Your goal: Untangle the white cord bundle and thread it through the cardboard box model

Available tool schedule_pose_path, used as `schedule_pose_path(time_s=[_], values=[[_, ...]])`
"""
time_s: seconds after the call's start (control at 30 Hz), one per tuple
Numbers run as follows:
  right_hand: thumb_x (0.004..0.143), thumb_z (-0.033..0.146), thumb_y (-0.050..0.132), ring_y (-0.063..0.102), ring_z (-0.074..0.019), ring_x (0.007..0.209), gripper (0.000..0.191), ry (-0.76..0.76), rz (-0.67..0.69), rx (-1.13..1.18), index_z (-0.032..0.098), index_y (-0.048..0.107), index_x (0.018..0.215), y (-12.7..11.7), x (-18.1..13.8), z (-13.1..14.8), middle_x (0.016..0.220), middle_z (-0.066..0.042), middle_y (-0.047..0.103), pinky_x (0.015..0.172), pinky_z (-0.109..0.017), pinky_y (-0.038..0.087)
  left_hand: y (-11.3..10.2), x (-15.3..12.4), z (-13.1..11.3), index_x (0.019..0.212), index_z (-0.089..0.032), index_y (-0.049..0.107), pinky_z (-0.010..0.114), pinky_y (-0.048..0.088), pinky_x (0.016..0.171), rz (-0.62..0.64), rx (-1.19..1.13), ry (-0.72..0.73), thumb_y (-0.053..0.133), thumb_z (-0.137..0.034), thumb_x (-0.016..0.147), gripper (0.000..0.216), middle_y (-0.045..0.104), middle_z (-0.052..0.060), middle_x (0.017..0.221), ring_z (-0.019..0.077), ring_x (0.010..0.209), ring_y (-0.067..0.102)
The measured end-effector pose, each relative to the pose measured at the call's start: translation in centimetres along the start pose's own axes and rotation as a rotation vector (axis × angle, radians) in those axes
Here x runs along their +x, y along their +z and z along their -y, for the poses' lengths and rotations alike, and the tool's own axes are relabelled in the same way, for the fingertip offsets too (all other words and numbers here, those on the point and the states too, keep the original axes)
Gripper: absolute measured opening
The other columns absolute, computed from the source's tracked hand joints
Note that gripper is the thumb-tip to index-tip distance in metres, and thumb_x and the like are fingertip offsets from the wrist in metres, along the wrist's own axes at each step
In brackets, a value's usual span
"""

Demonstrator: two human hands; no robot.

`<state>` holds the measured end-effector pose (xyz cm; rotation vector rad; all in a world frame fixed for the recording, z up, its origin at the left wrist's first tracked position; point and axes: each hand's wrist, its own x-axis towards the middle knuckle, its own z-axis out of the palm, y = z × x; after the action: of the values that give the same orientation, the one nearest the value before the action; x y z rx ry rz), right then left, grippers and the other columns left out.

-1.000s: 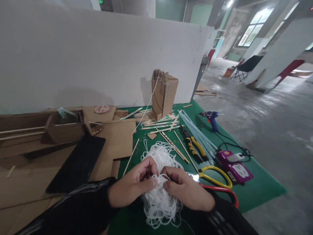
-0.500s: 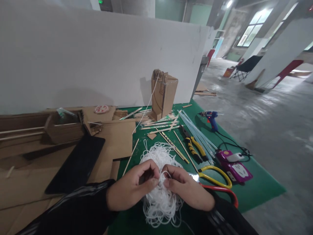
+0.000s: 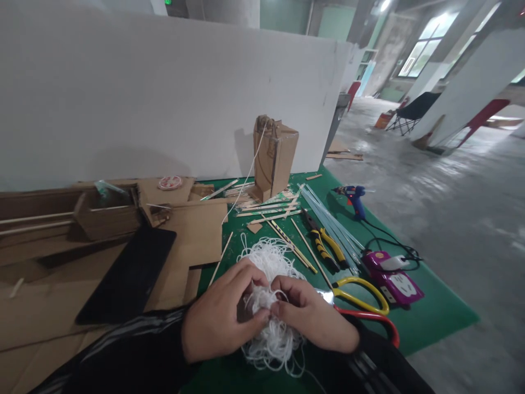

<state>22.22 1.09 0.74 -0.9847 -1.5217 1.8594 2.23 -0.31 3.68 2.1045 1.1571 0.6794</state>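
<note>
A loose, tangled heap of white string [image 3: 273, 257] lies on the green tabletop in front of me. My left hand [image 3: 227, 312] curls round a bunch of the string on the left of the heap, thumb and fingers closed over it. From the other side, my right hand [image 3: 314, 312] pinches strands between thumb and index finger, close to the left fingertips. Just right of the right hand are scissors [image 3: 365, 295] with one yellow and one red handle, their blades partly hidden behind the hand.
Pliers [image 3: 324, 243], clear glue sticks [image 3: 330, 221], a blue glue gun [image 3: 355, 200] and a purple power strip [image 3: 396, 279] lie to the right. Behind stand a cardboard box [image 3: 273, 158] and scattered wooden sticks [image 3: 270, 208]. At left are a black tablet-like slab [image 3: 131, 273] and cardboard pieces [image 3: 197, 232].
My left hand has moved slightly down and right and now gathers a bunch of string, lifting part of the heap. My right hand stays almost in place, still pinching.
</note>
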Motion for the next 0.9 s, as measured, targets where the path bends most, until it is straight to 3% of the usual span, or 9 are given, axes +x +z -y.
schedule_pose_path(time_s=[0.2, 0.47, 0.63, 0.9], values=[[0.083, 0.032, 0.063, 0.03, -0.0093, 0.062, 0.021, -0.013, -0.034, 0.07, 0.017, 0.048, 0.079, 0.1, 0.1, 0.4, 0.07, 0.005, 0.039, 0.056, -0.023, 0.026, 0.0, 0.0, 0.1, 0.084, -0.021, 0.054, 0.031, 0.038, 0.072, -0.065, 0.167, 0.142, 0.059, -0.017, 0.085, 0.006, 0.053, 0.0, 0.088, 0.0185, 0.086, 0.052], [0.082, 0.051, 0.068, 0.031, -0.0083, 0.061, 0.041, -0.028, -0.039, 0.068, 0.016, 0.048, 0.077, -0.1, -0.1, 1.1, 0.068, 0.005, 0.039, 0.054, -0.022, 0.025, 0.2, 0.1, 0.0, 0.092, -0.023, 0.062, 0.033, 0.038, 0.074, -0.072, 0.162, 0.051, 0.061, -0.031, 0.089, 0.009, 0.059, 0.001, 0.091, 0.0204, 0.089, 0.052], [0.082, 0.051, 0.068, 0.031, -0.0082, 0.061, 0.041, -0.029, -0.023, 0.058, 0.015, 0.049, 0.078, -0.1, 0.0, 1.0, 0.068, 0.005, 0.04, 0.054, -0.022, 0.024, 0.1, 0.4, 0.1, 0.084, -0.021, 0.061, 0.03, 0.038, 0.073, -0.038, 0.017, -0.052, 0.057, -0.031, 0.091, 0.013, 0.057, 0.0, 0.085, 0.0177, 0.084, 0.053], [0.083, 0.046, 0.067, 0.033, -0.0093, 0.061, 0.035, -0.017, -0.014, 0.017, 0.016, 0.051, 0.079, 0.0, -0.1, 0.7, 0.069, 0.004, 0.042, 0.055, -0.023, 0.027, -0.3, 0.7, 0.4, 0.078, -0.019, 0.051, 0.025, 0.037, 0.063, 0.087, -0.438, -0.161, 0.048, -0.034, 0.093, 0.021, 0.045, -0.002, 0.078, 0.0131, 0.069, 0.043]])
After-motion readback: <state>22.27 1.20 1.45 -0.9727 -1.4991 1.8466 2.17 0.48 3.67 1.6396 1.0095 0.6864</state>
